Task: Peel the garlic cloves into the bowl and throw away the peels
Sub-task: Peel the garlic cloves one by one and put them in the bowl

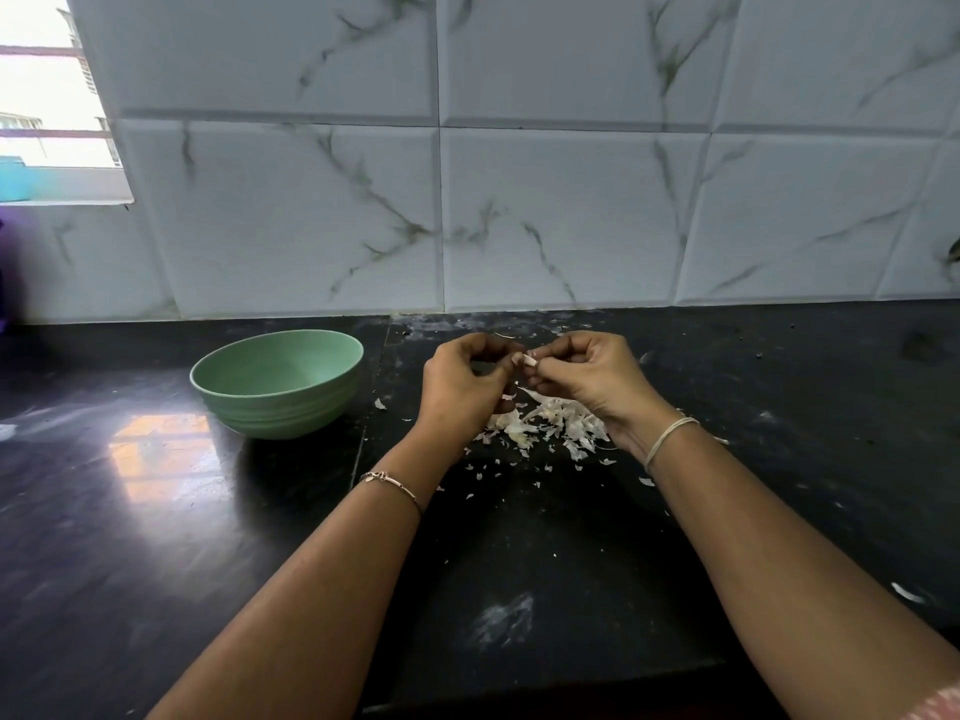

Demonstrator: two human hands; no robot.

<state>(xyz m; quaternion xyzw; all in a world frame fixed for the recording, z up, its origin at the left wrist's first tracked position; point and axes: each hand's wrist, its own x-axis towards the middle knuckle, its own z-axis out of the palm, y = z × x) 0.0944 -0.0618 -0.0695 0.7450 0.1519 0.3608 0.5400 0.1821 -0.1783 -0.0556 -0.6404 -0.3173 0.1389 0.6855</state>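
We hold small pale garlic clove (pixel 526 362) above heap of white papery peels (pixel 550 428), so scraps drop in one place. Left hand (pixel 462 379) and right hand (pixel 589 376), fingers curled, both pinch clove. Round green bowl (pixel 280 407) stands left on black stone table (pixel 156 511), within reach for peeled cloves.

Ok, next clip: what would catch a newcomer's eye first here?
Both hands, the left hand and right hand, meet mid-counter and pinch a small garlic clove between their fingertips. Right beneath them lies a heap of white peels on the black counter, and a green bowl stands to their left.
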